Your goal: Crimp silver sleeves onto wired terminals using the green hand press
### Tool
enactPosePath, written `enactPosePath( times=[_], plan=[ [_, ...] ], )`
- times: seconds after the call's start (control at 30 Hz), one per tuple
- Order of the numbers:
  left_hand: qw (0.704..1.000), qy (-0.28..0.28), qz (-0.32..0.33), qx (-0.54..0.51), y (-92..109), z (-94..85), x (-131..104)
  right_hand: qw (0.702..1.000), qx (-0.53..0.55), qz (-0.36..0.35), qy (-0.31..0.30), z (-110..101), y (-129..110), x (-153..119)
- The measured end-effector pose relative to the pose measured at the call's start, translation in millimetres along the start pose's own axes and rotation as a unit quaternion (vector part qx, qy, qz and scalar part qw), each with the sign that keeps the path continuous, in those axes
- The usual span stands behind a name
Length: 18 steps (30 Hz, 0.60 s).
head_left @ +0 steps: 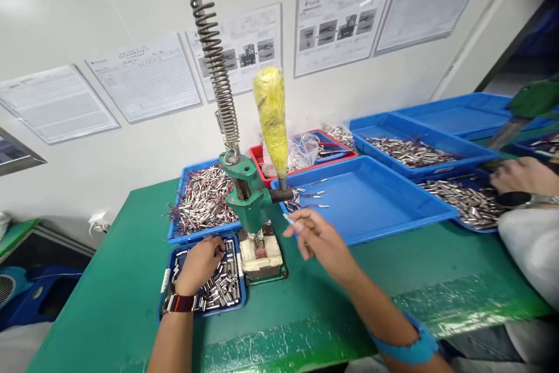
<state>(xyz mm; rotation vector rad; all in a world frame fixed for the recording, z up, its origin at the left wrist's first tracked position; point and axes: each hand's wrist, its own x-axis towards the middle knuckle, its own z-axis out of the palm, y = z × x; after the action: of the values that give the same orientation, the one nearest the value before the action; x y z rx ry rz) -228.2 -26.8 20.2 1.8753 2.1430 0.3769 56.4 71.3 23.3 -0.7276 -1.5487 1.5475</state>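
My left hand (201,265) reaches into a small blue tray (243,297) of short metal tubes (225,286); its fingers are bent down among them, and what they hold, if anything, is hidden. My right hand (315,236) is raised over the near left edge of a large blue tray (367,198), pinching a small wired part (289,219) with a white tip. Between the hands stands a green hand press (251,210) with a yellow wrapped handle (271,120) and a tall spring. Several wired parts (301,198) lie at the large tray's left end.
A blue tray (172,233) heaped with wired parts sits behind the small one. A red tray (255,155) with bags stands behind the press. To the right are more blue trays (437,172) and another person's hand (522,178) by metal parts (467,201).
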Motion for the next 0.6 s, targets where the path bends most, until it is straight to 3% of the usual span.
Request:
enactPosePath(
  times=[0.1, 0.2, 0.27, 0.37, 0.47, 0.6],
  plan=[
    [1.000, 0.002, 0.004, -0.017, -0.9, 1.1, -0.5, 0.999, -0.037, -0.004, -0.039, 33.0, 12.6, -14.2],
    [0.986, 0.030, 0.004, -0.163, 3.6, -3.6, -1.4, 0.991, -0.128, -0.034, -0.029, 56.1, 18.2, -15.4],
    [0.947, 0.063, -0.004, -0.316, 12.1, -6.8, -1.1, 0.979, -0.193, -0.064, -0.022, 64.4, 18.8, -12.5],
    [0.862, 0.114, 0.000, -0.494, 30.0, -6.3, 0.6, 0.966, -0.239, -0.091, -0.040, 69.1, 20.0, -10.0],
    [0.807, 0.122, 0.011, -0.577, 44.3, 0.0, 2.7, 0.951, -0.293, -0.078, -0.059, 69.2, 23.1, -10.8],
    [0.752, 0.112, -0.003, -0.650, 49.2, 7.3, 7.4, 0.927, -0.364, -0.044, -0.076, 69.0, 25.3, -10.2]
  ],
)
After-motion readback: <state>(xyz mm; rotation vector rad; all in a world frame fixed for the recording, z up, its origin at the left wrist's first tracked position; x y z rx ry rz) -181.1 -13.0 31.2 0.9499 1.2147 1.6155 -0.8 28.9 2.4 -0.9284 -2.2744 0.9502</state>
